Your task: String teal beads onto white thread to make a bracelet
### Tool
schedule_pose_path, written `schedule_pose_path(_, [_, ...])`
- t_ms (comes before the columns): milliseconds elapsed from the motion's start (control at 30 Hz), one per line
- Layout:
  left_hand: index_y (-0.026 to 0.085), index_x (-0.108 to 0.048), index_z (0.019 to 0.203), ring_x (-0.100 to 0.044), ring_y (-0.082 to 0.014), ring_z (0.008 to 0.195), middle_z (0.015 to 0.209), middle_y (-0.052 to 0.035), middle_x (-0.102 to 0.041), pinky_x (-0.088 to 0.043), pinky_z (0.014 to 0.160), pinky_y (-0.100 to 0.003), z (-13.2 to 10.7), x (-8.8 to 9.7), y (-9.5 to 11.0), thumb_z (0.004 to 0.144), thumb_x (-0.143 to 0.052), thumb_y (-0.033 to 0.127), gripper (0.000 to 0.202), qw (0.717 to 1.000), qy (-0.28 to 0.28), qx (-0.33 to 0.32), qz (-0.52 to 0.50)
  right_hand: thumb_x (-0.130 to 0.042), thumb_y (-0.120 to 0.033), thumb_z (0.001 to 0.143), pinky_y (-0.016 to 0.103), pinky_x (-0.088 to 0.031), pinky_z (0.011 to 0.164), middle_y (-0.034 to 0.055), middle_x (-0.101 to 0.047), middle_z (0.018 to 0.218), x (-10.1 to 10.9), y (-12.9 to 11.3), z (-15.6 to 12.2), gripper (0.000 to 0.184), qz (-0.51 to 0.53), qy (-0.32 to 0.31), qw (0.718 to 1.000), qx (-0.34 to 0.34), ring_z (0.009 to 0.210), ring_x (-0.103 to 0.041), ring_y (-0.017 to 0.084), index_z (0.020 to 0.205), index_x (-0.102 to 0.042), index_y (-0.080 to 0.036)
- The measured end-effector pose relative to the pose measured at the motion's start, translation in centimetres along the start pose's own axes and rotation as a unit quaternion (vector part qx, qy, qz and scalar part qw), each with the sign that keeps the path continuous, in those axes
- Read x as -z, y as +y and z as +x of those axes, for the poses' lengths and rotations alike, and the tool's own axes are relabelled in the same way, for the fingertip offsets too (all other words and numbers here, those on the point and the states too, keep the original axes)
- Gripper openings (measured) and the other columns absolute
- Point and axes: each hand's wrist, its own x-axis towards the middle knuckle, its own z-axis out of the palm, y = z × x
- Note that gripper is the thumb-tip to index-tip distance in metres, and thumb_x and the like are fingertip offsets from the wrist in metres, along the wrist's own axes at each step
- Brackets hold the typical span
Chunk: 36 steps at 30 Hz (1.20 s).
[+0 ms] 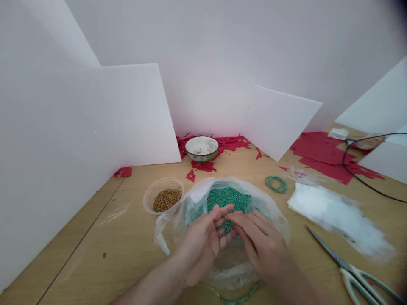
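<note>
Above an opened clear plastic bag [276, 212] full of small green beads [227, 198], my two hands meet. My left hand [206, 237] is palm up with its fingers apart; green beads show between them. Against its fingertips, my right hand [259, 237] has thumb and forefinger pinched together. Whatever sits in that pinch is too small to make out. Below the bag, near the bottom edge, lies a strand of green beads [243, 299] on a thin thread, partly hidden by my right forearm.
Left of the bag stands a clear tub [146, 199] of golden-brown beads [167, 200]. Behind are a bowl [202, 157] and red paper scraps [232, 144]. On the right lie coiled green bead strands [276, 184], clear plastic bags [337, 216], scissors [346, 267] and a black cable [359, 180]. White boards [146, 114] surround the table.
</note>
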Motion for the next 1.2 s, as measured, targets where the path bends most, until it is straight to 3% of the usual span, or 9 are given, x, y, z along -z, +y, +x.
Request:
schedule_pose_path(167, [0.011, -0.067, 0.104, -0.059, -0.0197, 0.11, 0.127, -0.0142, -0.06, -0.046, 0.103, -0.038, 0.2, 0.2, -0.4, 0.094, -0.054, 0.022, 0.02, 0.999, 0.029, -0.016, -0.01, -0.047, -0.005, 0.09, 0.034, -0.055, 0.079, 0.0079, -0.071, 0.097, 0.0, -0.1, -0.1, 0.03, 0.019, 0.024, 0.999, -0.019, 0.089, -0.066, 0.02, 0.115, -0.059, -0.016])
schedule_pose_path(300, [0.011, -0.069, 0.097, -0.062, -0.0151, 0.096, 0.105, -0.0097, -0.066, -0.05, 0.097, -0.034, 0.5, 0.6, -0.8, 0.089, -0.062, 0.017, 0.012, 0.998, 0.021, -0.061, 0.021, -0.053, -0.006, 0.089, 0.034, -0.053, 0.082, 0.0072, -0.07, 0.099, -0.1, -0.2, -0.2, 0.03, 0.032, 0.057, 0.998, -0.025, 0.088, -0.064, 0.019, 0.116, -0.058, -0.016])
schedule_pose_path(433, [0.011, -0.069, 0.087, -0.062, -0.0112, 0.09, 0.093, -0.0053, -0.065, -0.052, 0.092, -0.028, 0.7, 1.0, -1.1, 0.086, -0.066, 0.014, 0.004, 0.996, 0.004, -0.077, 0.037, -0.053, -0.005, 0.088, 0.031, -0.053, 0.079, 0.0068, -0.07, 0.101, -0.1, -0.4, -0.2, 0.031, 0.047, 0.052, 0.997, -0.033, 0.087, -0.063, 0.018, 0.117, -0.058, -0.016])
schedule_pose_path(767, [0.011, -0.071, 0.084, -0.063, -0.0097, 0.085, 0.088, -0.0038, -0.067, -0.053, 0.087, -0.024, 0.7, 1.1, -1.3, 0.083, -0.07, 0.015, 0.004, 0.995, 0.013, -0.079, 0.061, -0.048, -0.008, 0.091, 0.035, -0.053, 0.087, 0.006, -0.07, 0.103, 0.2, -0.9, 0.0, 0.03, 0.068, 0.023, 0.995, -0.069, 0.094, -0.065, 0.018, 0.117, -0.057, -0.018])
schedule_pose_path(1000, [0.011, -0.073, 0.086, -0.065, -0.0099, 0.084, 0.092, -0.0058, -0.071, -0.052, 0.087, -0.022, 0.9, 1.0, -1.7, 0.082, -0.071, 0.016, 0.007, 0.997, 0.007, -0.053, 0.057, -0.048, -0.011, 0.092, 0.033, -0.056, 0.079, 0.0042, -0.069, 0.095, 0.4, -1.4, -0.1, 0.025, 0.104, 0.001, 0.985, -0.134, 0.088, -0.066, 0.018, 0.113, -0.057, -0.022])
schedule_pose_path(1200, [0.01, -0.074, 0.092, -0.066, -0.0105, 0.085, 0.092, -0.0079, -0.073, -0.051, 0.088, -0.021, 0.9, 1.2, -1.9, 0.084, -0.069, 0.016, 0.012, 0.996, -0.02, -0.045, 0.071, -0.052, -0.014, 0.092, 0.035, -0.055, 0.083, 0.0048, -0.07, 0.103, -0.3, -0.8, -0.8, 0.037, 0.084, -0.011, 0.983, -0.165, 0.092, -0.067, 0.019, 0.127, -0.052, -0.024])
